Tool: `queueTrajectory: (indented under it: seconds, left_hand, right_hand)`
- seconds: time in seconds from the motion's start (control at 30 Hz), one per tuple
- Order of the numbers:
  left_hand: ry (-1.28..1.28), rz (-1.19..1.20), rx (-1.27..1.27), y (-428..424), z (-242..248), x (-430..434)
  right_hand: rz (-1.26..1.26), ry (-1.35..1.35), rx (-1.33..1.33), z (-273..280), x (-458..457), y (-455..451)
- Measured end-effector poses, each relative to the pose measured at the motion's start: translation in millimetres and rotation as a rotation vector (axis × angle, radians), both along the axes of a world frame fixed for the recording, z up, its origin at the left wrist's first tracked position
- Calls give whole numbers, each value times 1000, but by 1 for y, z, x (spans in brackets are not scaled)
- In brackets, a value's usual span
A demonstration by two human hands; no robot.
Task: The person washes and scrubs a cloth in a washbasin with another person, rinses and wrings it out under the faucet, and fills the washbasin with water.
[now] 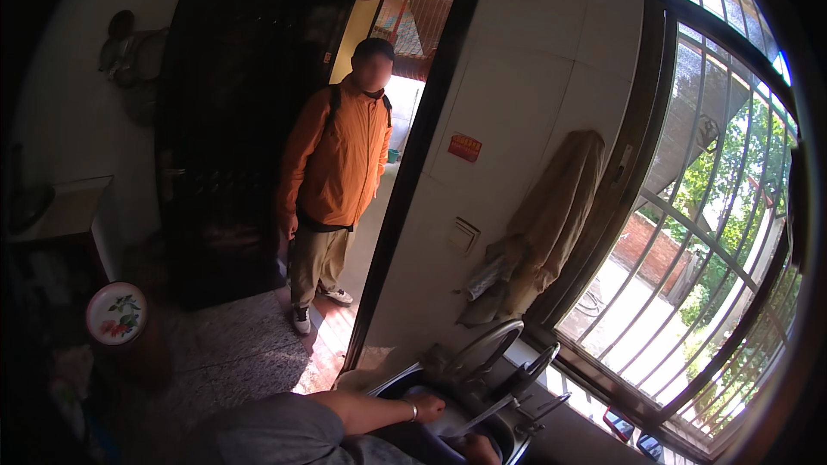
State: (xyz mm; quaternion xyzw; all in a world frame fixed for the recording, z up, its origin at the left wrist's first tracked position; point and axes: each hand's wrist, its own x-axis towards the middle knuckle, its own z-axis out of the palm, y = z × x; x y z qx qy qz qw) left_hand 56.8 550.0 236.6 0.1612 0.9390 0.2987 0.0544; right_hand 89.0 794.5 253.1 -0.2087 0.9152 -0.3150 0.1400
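Observation:
My left hand [429,407], with a metal bracelet [414,411] at the wrist, is over the sink [391,382] with its fingers curled. Whether it holds something is too small to tell. Lower in the view, my right hand [481,449] is down in a dark basin [446,425] inside the sink, partly cut off by the bottom edge. What it touches is hidden. A slanting metal faucet [494,408] reaches over the basin between the two hands. Curved metal spouts [510,330] rise behind it.
A person in an orange jacket [349,155] stands at the doorway beside a dark open door [239,129]. Brown cloths [559,206] hang on the wall by the barred window [685,258]. A floral enamel lid or tray [116,313] is at left, near a small table [71,206].

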Motion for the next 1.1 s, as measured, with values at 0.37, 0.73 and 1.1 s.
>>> queueTrajectory:
  seconds: [0.37, 0.73, 1.1]
  left_hand:
    - [-4, 29, -2, 0, 11, 7]
    - [10, 48, 2, 1, 2, 3]
    - [492, 340, 483, 1, 6, 17]
  right_hand:
    - [17, -19, -119, 11, 6, -3]
    - [-158, -137, -275, -31, -13, 7]
    - [-121, -124, -598, 77, -13, -18]
